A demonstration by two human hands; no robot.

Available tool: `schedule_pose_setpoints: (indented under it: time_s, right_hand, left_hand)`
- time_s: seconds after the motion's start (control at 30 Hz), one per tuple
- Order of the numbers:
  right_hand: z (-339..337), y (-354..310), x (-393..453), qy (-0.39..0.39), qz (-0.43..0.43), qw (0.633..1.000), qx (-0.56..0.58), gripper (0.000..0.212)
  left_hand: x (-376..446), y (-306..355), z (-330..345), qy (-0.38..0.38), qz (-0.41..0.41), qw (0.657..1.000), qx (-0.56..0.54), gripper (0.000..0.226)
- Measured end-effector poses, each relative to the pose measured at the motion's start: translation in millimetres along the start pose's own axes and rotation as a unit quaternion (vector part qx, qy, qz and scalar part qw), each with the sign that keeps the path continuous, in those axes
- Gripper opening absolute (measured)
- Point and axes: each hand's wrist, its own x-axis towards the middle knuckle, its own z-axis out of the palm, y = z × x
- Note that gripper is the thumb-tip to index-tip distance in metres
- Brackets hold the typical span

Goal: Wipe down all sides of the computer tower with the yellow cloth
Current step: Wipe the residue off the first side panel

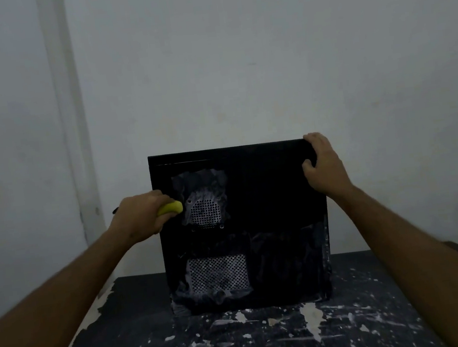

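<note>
table (271, 341): dark top, flecked with white paint splashes, peeling pale along left edge | wall (265, 53): plain, pale grey | pillar (65, 107): vertical, paler, left of centre

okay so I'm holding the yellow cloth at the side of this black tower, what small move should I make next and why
Probably sweep the bunched yellow cloth in your left hand rightward across the black metal computer tower: pale dusty smears ring the upper perforated vent beside it, and your right hand already steadies the top corner.
</note>
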Motion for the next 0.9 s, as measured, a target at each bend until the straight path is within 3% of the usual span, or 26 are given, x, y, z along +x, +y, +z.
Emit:
schedule_pose_setpoints:
  time_s: [0.07,0.2,0.33,0.47,0.57,0.7,0.8,0.83,0.9]
  right_hand:
    - [-3.1,-0.3,1.8,-0.011,-0.011,0.999,-0.028,0.056]
    - [-3.1,-1.1,1.7,-0.041,-0.011,0.997,-0.065,0.06]
    - [-0.2,0.5,-0.5,-0.064,-0.005,0.992,-0.105,0.07]
    - [3.3,-1.5,0.5,-0.062,0.011,0.991,-0.115,0.072]
    - [5.1,-1.9,-0.7,-0.064,0.02,0.991,-0.118,0.076]
    - [8.7,-4.3,-2.8,-0.054,0.024,0.991,-0.118,0.076]
    - [9.4,-4.3,-2.9,-0.05,0.024,0.991,-0.123,0.076]
    - [9.3,-4.5,-2.8,-0.05,0.022,0.991,-0.123,0.076]
    - [9.6,-4.0,-2.3,-0.05,0.017,0.991,-0.125,0.076]
  left_hand:
    - [1.5,2.8,-1.1,-0.041,0.025,0.998,0.031,0.04]
    - [2.2,-6.3,-7.9,0.008,-0.026,1.0,0.007,0.043]
    - [-6.4,12.2,0.5,-0.11,0.055,0.99,0.072,0.039]
    - [-13.5,1.8,9.7,0.013,-0.021,1.0,0.008,0.044]
    - [-16.1,13.6,14.7,-0.052,0.046,0.997,0.017,0.049]
    - [-14.7,14.3,14.0,0.035,-0.019,0.999,-0.037,0.047]
    - [-12.2,31.6,17.6,-0.073,0.051,0.996,0.009,0.042]
    - [-12.6,34.5,19.2,-0.069,0.065,0.995,0.027,0.043]
    - [-13.6,32.6,24.5,0.012,0.033,0.999,-0.005,0.05]
